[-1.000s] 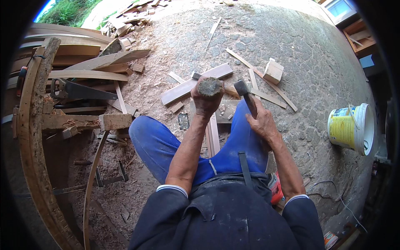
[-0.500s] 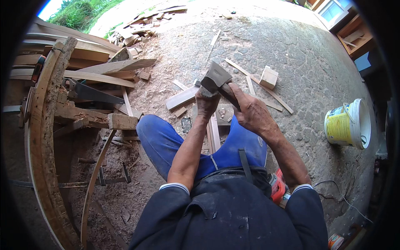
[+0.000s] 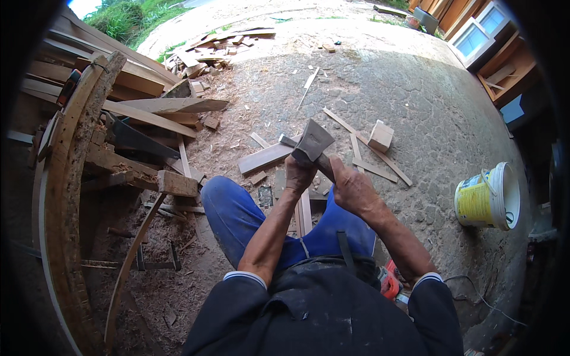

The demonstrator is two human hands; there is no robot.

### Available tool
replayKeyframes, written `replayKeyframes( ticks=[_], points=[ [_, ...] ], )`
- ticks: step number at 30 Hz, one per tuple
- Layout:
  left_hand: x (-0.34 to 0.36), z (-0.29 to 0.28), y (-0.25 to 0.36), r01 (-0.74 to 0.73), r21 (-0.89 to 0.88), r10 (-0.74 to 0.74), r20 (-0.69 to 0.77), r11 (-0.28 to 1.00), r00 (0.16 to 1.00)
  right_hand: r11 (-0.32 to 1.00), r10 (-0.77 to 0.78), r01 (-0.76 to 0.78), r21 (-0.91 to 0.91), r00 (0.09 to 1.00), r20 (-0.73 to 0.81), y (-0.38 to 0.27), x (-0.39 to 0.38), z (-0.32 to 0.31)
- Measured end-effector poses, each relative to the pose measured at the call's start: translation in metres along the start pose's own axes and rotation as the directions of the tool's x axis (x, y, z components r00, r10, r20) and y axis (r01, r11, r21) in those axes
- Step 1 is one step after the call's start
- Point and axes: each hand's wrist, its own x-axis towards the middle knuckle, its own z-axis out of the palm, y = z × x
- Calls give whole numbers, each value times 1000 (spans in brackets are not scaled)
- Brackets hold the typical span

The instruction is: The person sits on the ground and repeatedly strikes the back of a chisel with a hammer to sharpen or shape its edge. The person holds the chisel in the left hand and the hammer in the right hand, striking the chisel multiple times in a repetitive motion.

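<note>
My right hand (image 3: 356, 188) is wrapped around the wooden handle of a hatchet (image 3: 317, 140), close below its head. The broad grey blade points up and away from me. Directly beneath the head, my left hand (image 3: 300, 173) is closed, its fingers curled up against the metal. A grey stone-like piece showed in this hand half a second ago; now the blade mostly covers it. Both hands are above the gap between my knees, in blue trousers (image 3: 234, 213).
A plank (image 3: 267, 159), thin strips (image 3: 375, 169) and a wood block (image 3: 380, 136) lie ahead on the ground. A timber stand (image 3: 71, 178) and a handsaw (image 3: 139, 141) are at left. A white-and-yellow bucket (image 3: 475, 199) stands right, and a red tool (image 3: 390, 282) sits by my right hip.
The hatchet and both hands are lower and slightly to the right in the picture. The blade now covers the grey piece in my left hand. The whole view has shifted a little.
</note>
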Motion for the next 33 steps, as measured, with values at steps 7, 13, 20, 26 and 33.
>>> replayKeyframes(
  ticks=[7, 13, 20, 26, 33],
  points=[
    [73, 0, 1, 477, -357, -475, 100, 803, 875, 940, -146, 240, 243, 926, -349, 31, 19, 4],
    [57, 31, -61, 444, -378, -504, -74, 813, 861, 994, -32, 31, 101, 999, 15, 48, 65, -3],
    [73, 39, -61, 349, -110, -364, -185, 931, 913, 858, 256, -190, 477, 964, -76, 101, 27, 81],
    [60, 17, -11, 185, -109, -210, -303, 977, 930, 851, 355, -301, 430, 933, -50, 110, 4, 112],
    [135, 65, -144, 691, -359, -729, 42, 627, 683, 842, 286, -225, 491, 957, -53, 120, 12, 121]
  ],
)
